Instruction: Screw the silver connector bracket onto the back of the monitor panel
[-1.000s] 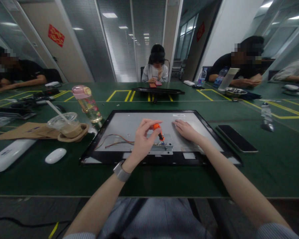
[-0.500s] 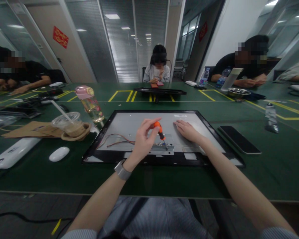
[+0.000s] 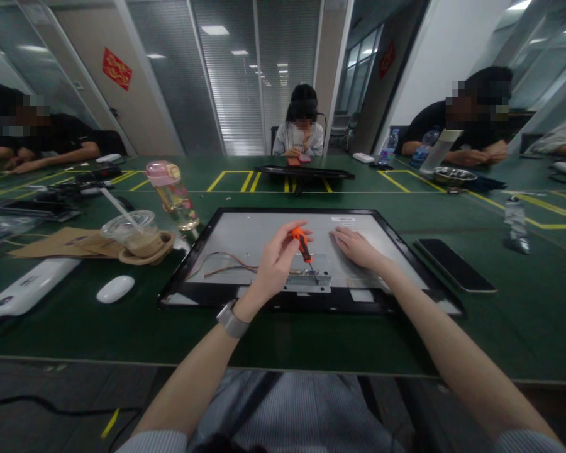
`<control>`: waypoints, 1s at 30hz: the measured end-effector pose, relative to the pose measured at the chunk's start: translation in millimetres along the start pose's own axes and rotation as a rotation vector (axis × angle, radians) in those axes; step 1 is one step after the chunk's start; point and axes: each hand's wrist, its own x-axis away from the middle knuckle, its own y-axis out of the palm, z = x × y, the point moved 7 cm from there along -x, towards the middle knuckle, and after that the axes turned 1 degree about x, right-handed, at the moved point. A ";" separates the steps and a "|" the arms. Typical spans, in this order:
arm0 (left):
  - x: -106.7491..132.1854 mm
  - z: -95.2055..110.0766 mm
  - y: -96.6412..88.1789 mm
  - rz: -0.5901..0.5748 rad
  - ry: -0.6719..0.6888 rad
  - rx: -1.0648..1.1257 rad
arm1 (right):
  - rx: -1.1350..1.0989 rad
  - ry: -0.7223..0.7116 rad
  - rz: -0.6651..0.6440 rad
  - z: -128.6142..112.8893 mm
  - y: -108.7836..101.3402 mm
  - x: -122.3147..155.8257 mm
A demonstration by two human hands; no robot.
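Note:
A black-framed display panel [image 3: 396, 242] lies face down on the green table, its grey metal back up. My left hand [image 3: 276, 261] pinches an orange-handled screwdriver [image 3: 302, 245], its tip down on a small metal bracket [image 3: 311, 281] near the panel's front edge. My right hand [image 3: 356, 246] lies flat, fingers stretched out, on the panel's back to the right of the screwdriver. Red and orange wires [image 3: 217, 264] run across the panel's left part. A grey watch [image 3: 232, 319] is on my left wrist.
A white mouse [image 3: 116, 289], a white flat device [image 3: 26, 288], a plastic cup with straw [image 3: 132, 233] and a pink-capped bottle [image 3: 172, 195] sit to the left. A black phone [image 3: 455, 264] lies to the right. Other people sit at the far and side edges.
My left hand's fingers have shifted on the screwdriver's handle, turning it a little. The view has drifted slightly. My right hand stays flat on the panel.

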 end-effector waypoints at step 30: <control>1.4 35.2 -35.8 0.325 0.360 -0.633 | -0.050 -0.014 0.015 7.4 6.3 -1.1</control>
